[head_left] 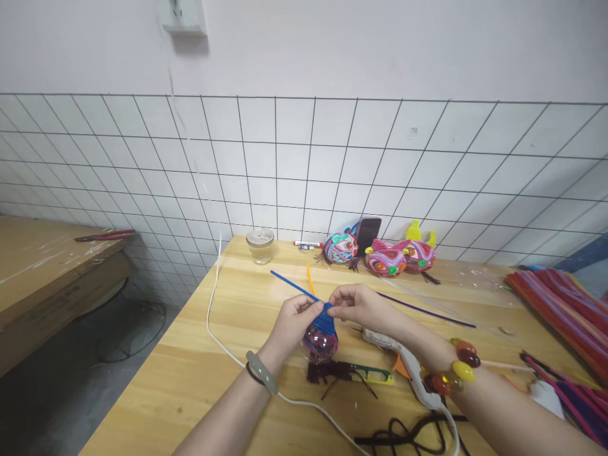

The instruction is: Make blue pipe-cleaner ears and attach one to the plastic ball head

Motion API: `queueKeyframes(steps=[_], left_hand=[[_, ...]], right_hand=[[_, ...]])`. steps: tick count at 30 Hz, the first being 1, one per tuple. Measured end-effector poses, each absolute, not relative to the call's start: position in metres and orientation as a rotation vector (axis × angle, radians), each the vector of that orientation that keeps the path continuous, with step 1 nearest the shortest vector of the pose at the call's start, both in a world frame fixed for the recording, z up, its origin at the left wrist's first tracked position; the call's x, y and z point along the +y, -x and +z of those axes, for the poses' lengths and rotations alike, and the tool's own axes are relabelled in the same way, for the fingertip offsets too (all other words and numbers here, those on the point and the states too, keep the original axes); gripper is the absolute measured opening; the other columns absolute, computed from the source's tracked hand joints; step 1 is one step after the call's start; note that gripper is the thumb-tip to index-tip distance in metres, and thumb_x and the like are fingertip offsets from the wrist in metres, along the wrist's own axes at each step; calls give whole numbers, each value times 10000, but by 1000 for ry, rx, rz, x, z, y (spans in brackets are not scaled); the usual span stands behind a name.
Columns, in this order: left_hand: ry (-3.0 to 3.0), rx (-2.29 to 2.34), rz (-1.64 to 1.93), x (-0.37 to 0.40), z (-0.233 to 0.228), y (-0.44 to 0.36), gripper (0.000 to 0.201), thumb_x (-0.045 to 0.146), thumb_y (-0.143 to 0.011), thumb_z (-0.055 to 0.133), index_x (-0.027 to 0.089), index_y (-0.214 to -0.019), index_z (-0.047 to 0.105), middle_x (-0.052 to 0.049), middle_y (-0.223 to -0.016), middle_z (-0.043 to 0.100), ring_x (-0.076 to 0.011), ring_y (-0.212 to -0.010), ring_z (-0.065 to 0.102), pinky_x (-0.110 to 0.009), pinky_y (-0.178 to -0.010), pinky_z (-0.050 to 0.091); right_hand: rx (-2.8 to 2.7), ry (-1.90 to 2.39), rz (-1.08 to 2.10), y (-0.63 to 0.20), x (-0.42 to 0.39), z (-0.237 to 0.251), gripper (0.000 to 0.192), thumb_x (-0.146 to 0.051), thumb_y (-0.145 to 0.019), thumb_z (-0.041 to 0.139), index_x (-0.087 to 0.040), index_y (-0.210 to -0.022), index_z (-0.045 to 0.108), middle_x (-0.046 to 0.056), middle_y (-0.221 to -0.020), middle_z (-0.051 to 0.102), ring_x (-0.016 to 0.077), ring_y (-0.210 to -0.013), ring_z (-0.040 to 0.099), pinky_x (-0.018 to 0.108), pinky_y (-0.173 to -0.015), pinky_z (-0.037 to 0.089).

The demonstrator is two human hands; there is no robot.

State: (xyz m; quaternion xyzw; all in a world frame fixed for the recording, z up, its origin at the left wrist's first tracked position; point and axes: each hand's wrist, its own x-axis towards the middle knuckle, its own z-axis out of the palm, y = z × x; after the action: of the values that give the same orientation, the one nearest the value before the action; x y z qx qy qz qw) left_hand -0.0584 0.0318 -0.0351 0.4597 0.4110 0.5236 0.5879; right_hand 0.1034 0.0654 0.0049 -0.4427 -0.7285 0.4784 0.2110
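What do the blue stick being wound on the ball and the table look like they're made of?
Blue stick: likely a fuzzy pipe cleaner, matte, thin and bendable, coiling around the ball. Table: light wood with visible grain, smooth, slightly glossy.

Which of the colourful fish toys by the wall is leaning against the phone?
The leftmost fish, with blue trim, beside the dark phone; the other two lie further right.

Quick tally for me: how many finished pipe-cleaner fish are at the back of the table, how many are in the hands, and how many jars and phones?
Finished fish by the wall: 3
Unfinished fish held by left hand and right hand: 1
Glass jar: 1
Phone: 1
Total: 6
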Motion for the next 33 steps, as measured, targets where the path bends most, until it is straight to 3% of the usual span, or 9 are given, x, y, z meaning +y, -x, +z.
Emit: queueKeyframes(steps=[11, 33], left_hand=[[-949, 965, 1227, 33, -34, 59, 275, 382, -612, 698, 116, -594, 628, 1, -532, 598, -91, -479, 496, -208, -494, 379], [-888, 931, 1191, 35, -33, 64, 235, 329, -569, 731, 118, -598, 633, 2, -531, 601, -91, -486, 510, -207, -510, 378]], right_hand=[[-1991, 1171, 1351, -100, 59, 7, 180, -329, -683, 635, -169, -712, 557, -85, -509, 415, 68, -457, 358, 190, -441, 283], [-2089, 1091, 1239, -97, 61, 2, 133, -285, -714, 616, -157, -748, 619, -62, -535, 439, 79, -481, 373, 197, -453, 321]])
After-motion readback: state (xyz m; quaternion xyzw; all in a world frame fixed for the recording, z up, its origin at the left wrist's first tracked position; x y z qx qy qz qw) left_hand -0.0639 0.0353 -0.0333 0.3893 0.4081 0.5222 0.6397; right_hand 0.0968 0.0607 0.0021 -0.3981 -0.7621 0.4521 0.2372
